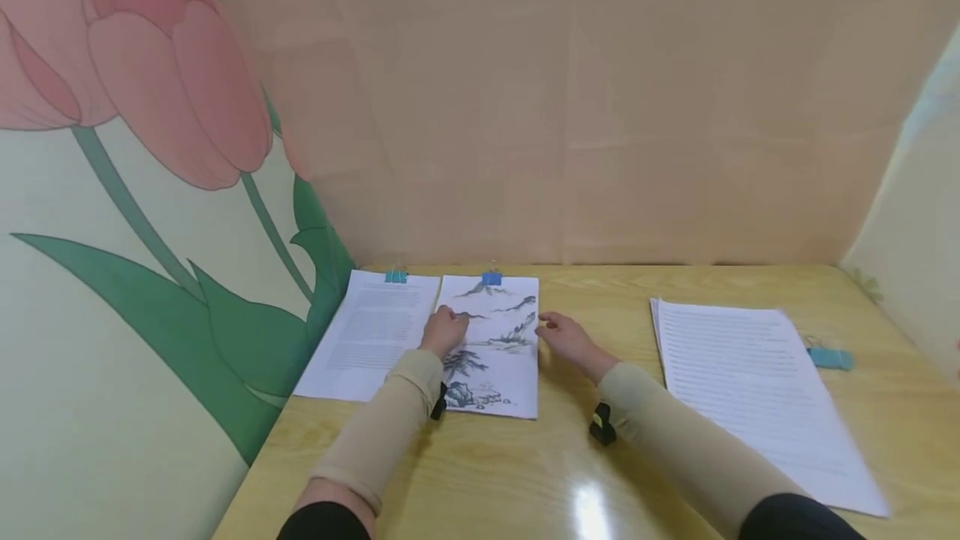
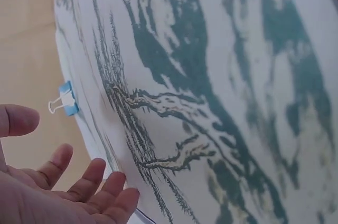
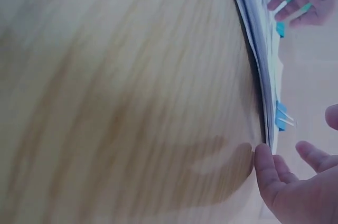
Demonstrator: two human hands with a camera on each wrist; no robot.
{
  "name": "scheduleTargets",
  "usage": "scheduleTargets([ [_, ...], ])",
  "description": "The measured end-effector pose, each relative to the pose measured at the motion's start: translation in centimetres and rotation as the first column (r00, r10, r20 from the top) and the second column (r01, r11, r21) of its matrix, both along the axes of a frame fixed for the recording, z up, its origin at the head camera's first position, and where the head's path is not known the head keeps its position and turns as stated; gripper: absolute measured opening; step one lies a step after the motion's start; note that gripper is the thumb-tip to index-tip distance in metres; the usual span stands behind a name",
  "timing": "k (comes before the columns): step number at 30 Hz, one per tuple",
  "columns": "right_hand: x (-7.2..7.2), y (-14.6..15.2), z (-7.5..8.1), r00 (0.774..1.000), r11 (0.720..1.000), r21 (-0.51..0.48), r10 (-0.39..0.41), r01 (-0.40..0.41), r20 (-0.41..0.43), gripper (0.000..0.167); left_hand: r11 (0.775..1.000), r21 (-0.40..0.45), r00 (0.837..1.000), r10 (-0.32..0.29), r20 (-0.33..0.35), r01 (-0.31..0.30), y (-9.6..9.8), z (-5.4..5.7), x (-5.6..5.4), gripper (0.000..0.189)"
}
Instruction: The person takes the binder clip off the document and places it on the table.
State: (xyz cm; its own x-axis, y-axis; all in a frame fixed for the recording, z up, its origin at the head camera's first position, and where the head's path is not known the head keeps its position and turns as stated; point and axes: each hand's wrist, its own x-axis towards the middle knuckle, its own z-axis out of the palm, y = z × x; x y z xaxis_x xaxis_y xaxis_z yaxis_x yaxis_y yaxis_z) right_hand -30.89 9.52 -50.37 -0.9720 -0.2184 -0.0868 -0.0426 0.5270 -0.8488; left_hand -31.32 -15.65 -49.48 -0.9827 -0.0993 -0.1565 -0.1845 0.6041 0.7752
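A stack of paper (image 1: 517, 382) topped with an ink landscape picture lies on the table, a blue binder clip (image 1: 492, 278) on its far edge. My left hand (image 1: 444, 330) is over the left side of this stack; in the left wrist view its fingers (image 2: 91, 176) are spread loosely beside the sheet, holding nothing. At the stack's right edge is my right hand (image 1: 572, 338). The right wrist view shows its fingertips (image 3: 262, 152) right at the edge of the layered sheets (image 3: 259, 49), the thumb held apart.
Left of the picture lies a printed text stack (image 1: 375, 332) with a teal binder clip (image 1: 396, 277). On the right is a thicker stack of text pages (image 1: 742, 382), with a turquoise binder clip (image 1: 831, 358) beside it. Walls border the wooden table (image 1: 495, 482) at the back and sides.
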Motion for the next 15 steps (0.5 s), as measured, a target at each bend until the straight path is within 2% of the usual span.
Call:
scheduleTargets([
  [3,0.2,-0.1,0.0,0.999,0.997,-0.079,0.009,-0.006,0.039,0.048,0.999,-0.024,0.999,0.040,0.016,-0.040,0.1,-0.5,-0.2,0.037],
  [7,0.3,-0.4,0.0,0.995,0.978,-0.210,0.019,0.001,0.097,0.049,0.994,-0.027,0.994,0.107,0.026,-0.107,-0.1,-0.8,-0.5,0.043],
  [12,0.2,-0.8,-0.2,0.996,0.976,-0.216,-0.009,0.028,0.088,0.050,0.988,0.045,0.989,0.144,0.025,-0.145,-0.3,-0.4,-0.7,0.045],
  [15,0.3,-1.2,-0.3,0.994,0.969,-0.244,-0.022,0.049,0.111,0.049,0.984,0.056,0.985,0.168,0.033,-0.170,-0.4,-0.3,-0.6,0.047],
])
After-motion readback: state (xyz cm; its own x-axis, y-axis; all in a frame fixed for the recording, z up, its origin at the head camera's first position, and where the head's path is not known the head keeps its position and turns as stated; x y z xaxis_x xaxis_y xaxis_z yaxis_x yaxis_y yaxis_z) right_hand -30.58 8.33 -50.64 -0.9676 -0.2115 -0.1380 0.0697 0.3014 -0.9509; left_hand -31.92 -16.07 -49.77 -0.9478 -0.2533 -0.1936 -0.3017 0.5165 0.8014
